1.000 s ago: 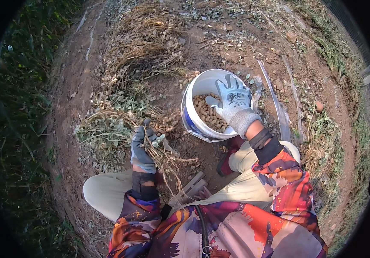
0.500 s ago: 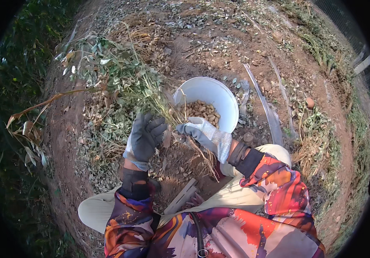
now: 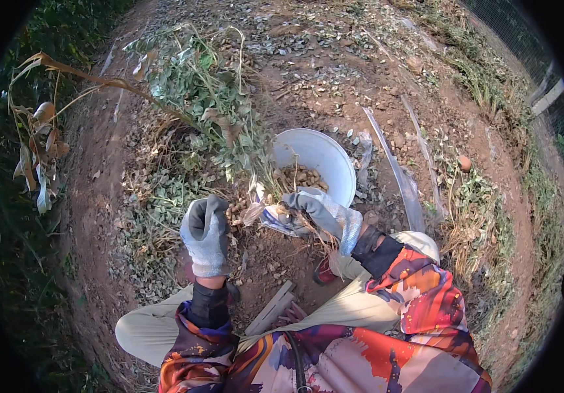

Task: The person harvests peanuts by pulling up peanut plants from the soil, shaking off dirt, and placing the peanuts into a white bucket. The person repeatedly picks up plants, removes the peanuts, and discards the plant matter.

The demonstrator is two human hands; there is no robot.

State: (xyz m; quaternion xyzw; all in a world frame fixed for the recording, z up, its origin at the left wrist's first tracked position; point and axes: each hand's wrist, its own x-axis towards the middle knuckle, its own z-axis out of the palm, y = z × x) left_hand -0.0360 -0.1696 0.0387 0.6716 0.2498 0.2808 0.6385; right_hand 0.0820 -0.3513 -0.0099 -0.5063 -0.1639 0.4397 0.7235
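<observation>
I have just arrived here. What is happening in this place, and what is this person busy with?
The person's gloved right hand grips a leafy plant near its root end, close to a white bucket. Unshelled peanuts lie inside the bucket. The gloved left hand is curled, apart from the bucket; whether it holds anything cannot be seen. Scattered leaves cover much of the soil around.

Daylight falls across brown, leaf-strewn soil (image 3: 95, 209) between dense green foliage (image 3: 13, 262) and a mesh fence (image 3: 501, 29).
</observation>
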